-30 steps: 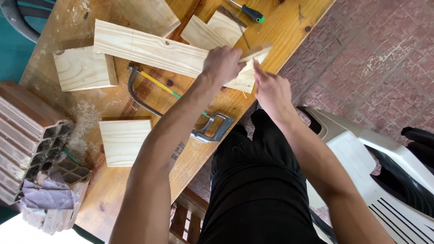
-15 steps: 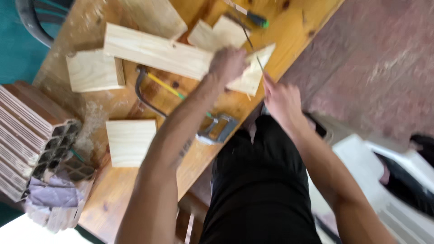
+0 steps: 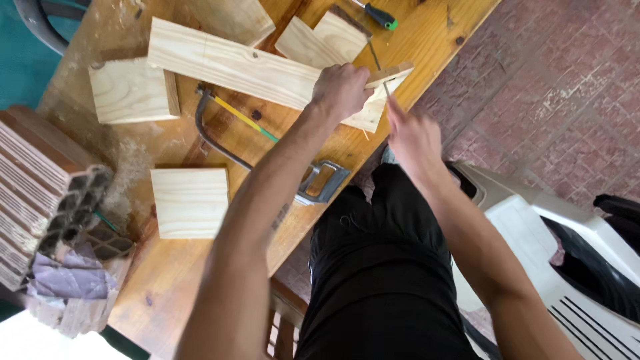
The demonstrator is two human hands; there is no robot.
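Left hand (image 3: 341, 90) is fisted on the near end of the long plank (image 3: 233, 67), fingers closed and pinning it to the bench (image 3: 427, 40) with the plank end hanging just past the edge. Right hand (image 3: 412, 133) pinches a thin metal rod (image 3: 385, 88), maybe a nail or scribe, too small to tell, tip at a small strip (image 3: 390, 72) lying across the plank end. To do this well, I'd say: keep the left fist weighted down so the plank can't pivot, hold the rod upright and close to the tip, and keep the left thumb out of its line. Overhang looks like the weak point; the corner may flex or split, so work over the supported part. Hacksaw (image 3: 267, 143) lies just beside the left forearm, screwdriver (image 3: 380, 15) at the far side, offcuts (image 3: 190, 200) well apart.
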